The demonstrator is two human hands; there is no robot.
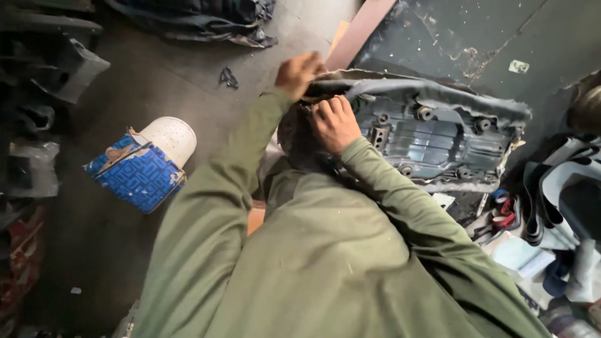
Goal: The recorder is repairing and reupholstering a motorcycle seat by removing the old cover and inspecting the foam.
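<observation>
Head view shows my two green sleeves filling the lower half, and beyond them one dark plastic seat base [432, 134] lying underside up, with several round bosses across its ribbed face. One grey cover [438, 94] wraps over its far edge, ragged along the hem. My left hand [299, 74] is closed on the near-left corner of that cover, fingers curled over the fabric edge and pinching it. My right hand [336, 122] sits just beside it, slightly nearer to me, fingers bent and pressed onto the rim of the seat base where the cover folds under; I cannot tell whether it clamps anything or only presses.

Left of my left hand, well apart, the concrete floor [188, 81] has open room, broken by one small dark scrap [228, 77]. Farther left and nearer to me lies one blue patterned cushion [139, 172] with a white perforated end. Past my hands, one reddish board [360, 31] leans against a dark scuffed panel [476, 44]. Right of my right hand, beyond the seat base, a crowded heap of striped black and white material [557, 188] leaves little space.
</observation>
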